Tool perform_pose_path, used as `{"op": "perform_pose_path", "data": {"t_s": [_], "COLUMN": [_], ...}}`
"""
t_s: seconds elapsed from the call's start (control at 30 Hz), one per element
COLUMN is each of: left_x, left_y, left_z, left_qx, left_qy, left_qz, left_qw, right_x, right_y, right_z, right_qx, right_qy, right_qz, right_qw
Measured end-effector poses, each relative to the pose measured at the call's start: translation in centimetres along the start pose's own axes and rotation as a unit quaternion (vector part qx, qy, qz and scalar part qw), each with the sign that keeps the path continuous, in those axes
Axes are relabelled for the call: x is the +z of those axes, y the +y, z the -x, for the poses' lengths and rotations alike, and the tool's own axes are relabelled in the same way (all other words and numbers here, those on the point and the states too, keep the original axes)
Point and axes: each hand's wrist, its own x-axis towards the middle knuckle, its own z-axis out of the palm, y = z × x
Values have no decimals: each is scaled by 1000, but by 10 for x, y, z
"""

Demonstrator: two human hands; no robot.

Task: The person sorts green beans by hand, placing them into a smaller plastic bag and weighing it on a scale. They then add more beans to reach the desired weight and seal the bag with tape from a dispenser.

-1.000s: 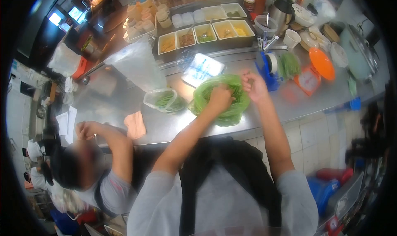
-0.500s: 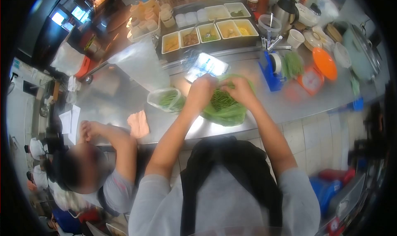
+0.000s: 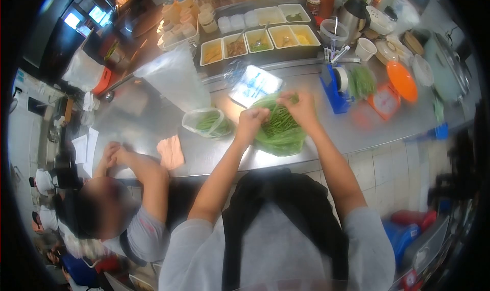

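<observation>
Left hand (image 3: 249,123) shifted bodyward, right hand (image 3: 301,110) opposite, grips narrow over slanting green stalks (image 3: 282,124).

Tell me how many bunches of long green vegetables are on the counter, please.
3: one bunch in the green bag, one in the clear bag to its left, one right of the blue dispenser. Others may be hidden.

A peach cloth (image 3: 170,152) lies on the counter (image 3: 133,125).
</observation>
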Motion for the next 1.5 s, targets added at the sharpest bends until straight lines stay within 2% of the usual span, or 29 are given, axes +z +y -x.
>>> {"op": "perform_pose_path", "data": {"t_s": [0.03, 0.1, 0.13, 0.2, 0.3, 0.33, 0.37, 0.4, 0.47, 0.53, 0.6, 0.63, 0.67, 0.7, 0.77, 0.8, 0.83, 0.87, 0.9, 0.97, 1.0, 1.03, 1.07, 1.1, 1.33, 1.37, 1.4, 1.43, 1.5], "left_x": [3, 10, 12, 15, 17, 20, 24, 27, 30, 34, 45, 52, 60, 66, 72, 75, 74, 71, 65, 49, 41, 35, 30, 25, -23, -27, -30, -31, -29], "left_y": [4, 13, 8, 2, 12, 19, 25, 33, 51, 53, 32, 16, -2, -11, -9, -6, -3, 1, 6, 30, 44, 56, 67, 73, 38, 32, 25, 16, 8], "left_z": [4, 12, 11, 6, 4, 6, 7, 10, 12, 4, -12, -18, -25, -28, -29, -29, -30, -30, -30, -22, -18, -11, -4, 0, -4, -6, -7, -8, -8], "left_qx": [0, 94, 94, 266, 216, 217, 197, 174, 186, 199, 197, 197, 221, 241, 251, 261, 261, 263, 264, 271, 282, 282, 214, 144, 173, 23, -129, -129, -151], "left_qy": [-2, 11, 10, 51, -9, -10, -38, -66, -79, -92, -104, -105, -90, -73, -72, -70, -71, -45, -19, -9, 1, 2, 1, 1, 60, 7, -47, -46, -136], "left_qz": [0, -250, -251, -275, -247, -248, -141, -33, -40, -47, -238, -238, -363, -482, -493, -504, -502, -453, -404, -346, -284, -285, -194, -98, -246, -83, 84, 85, 381], "left_qw": [1000, 964, 963, 923, 944, 944, 970, 982, 978, 975, 945, 945, 901, 839, 830, 820, 821, 850, 876, 898, 916, 916, 957, 985, 952, 996, 987, 987, 902], "right_x": [-3, -7, -10, -13, -21, -27, -33, -36, -39, -43, -49, -55, -59, -64, -75, -75, -74, -71, -63, -40, -29, -19, -11, -7, 8, 10, 11, 15, 22], "right_y": [2, 3, 2, 6, 19, 17, 16, 25, 46, 46, 41, 34, 30, 36, 52, 47, 42, 37, 36, 33, 30, 27, 23, 10, 0, -2, -4, 0, 8], "right_z": [-1, -1, -1, -2, -1, -1, -1, -1, -2, -1, -1, -1, -2, -2, 0, 1, 5, 8, 10, 13, 11, 10, 8, 8, 1, 3, 4, 4, 4], "right_qx": [-10, -18, -8, 2, -17, 95, 205, 206, 250, 250, 251, 254, 257, 257, 243, 243, 255, 262, 263, 80, 80, 3, -74, 9, -91, -100, -108, -108, -90], "right_qy": [37, 75, 80, 88, 140, 116, 90, 92, 44, 70, 92, 91, 90, 91, -26, -25, -22, -19, -20, -35, -37, -39, -41, -63, -131, -134, -137, -139, -97], "right_qz": [14, 27, 22, 17, -43, -127, -209, -210, -378, -440, -500, -540, -578, -578, -581, -580, -453, -316, -316, -77, -80, -27, 26, 37, 188, 197, 205, 205, 93], "right_qw": [999, 997, 997, 996, 989, 981, 952, 951, 890, 859, 824, 797, 769, 769, 776, 777, 854, 912, 911, 993, 993, 999, 996, 997, 969, 966, 963, 963, 987]}}
